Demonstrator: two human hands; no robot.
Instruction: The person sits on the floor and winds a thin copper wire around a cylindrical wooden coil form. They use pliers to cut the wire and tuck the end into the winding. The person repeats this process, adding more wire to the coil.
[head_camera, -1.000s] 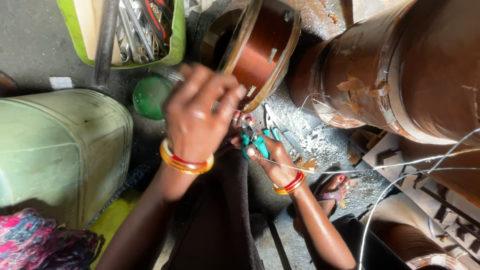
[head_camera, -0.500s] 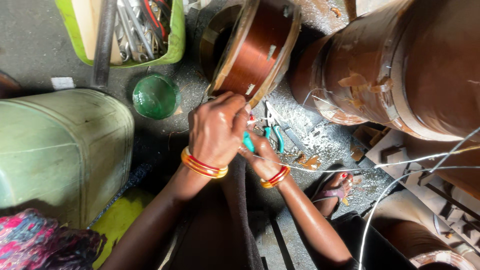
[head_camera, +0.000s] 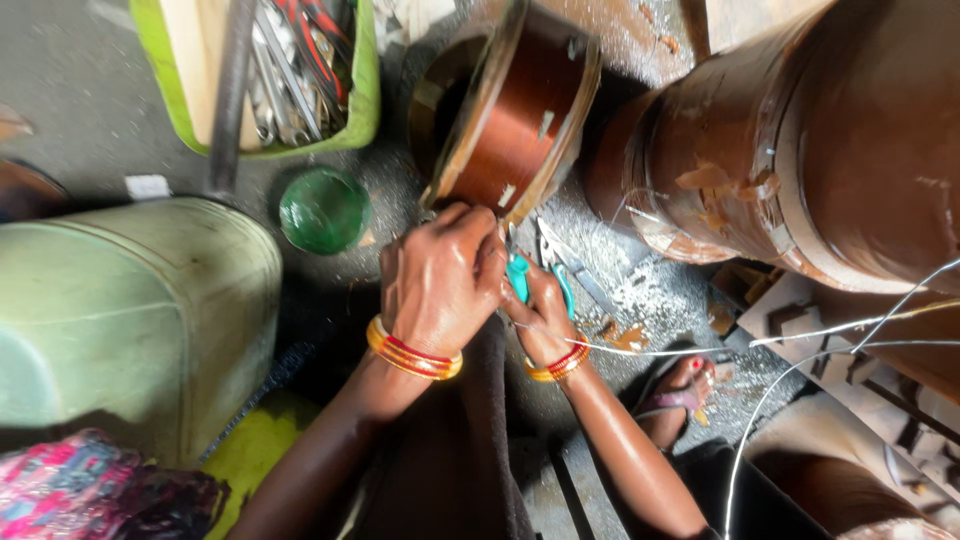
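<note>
place: workshop | evidence: copper-wire spools (head_camera: 520, 120), green bin of tools (head_camera: 300, 70), metal shavings on floor (head_camera: 640, 290)

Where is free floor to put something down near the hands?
Bare grey floor lies at upper left, bordered by the green bin and green drum. It is crowded around the left hand and right hand: copper spool, scissors, scraps.

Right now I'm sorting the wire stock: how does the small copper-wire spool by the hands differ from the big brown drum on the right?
The small copper-wire spool is much smaller than the big brown drum. The spool is fully in view; the drum runs off the frame. The spool's winding looks smooth and glossy, while the drum's surface is patched with peeling scraps. The left hand is close under the spool; the drum is untouched. Both are reddish-brown, round and lie tilted.
</note>
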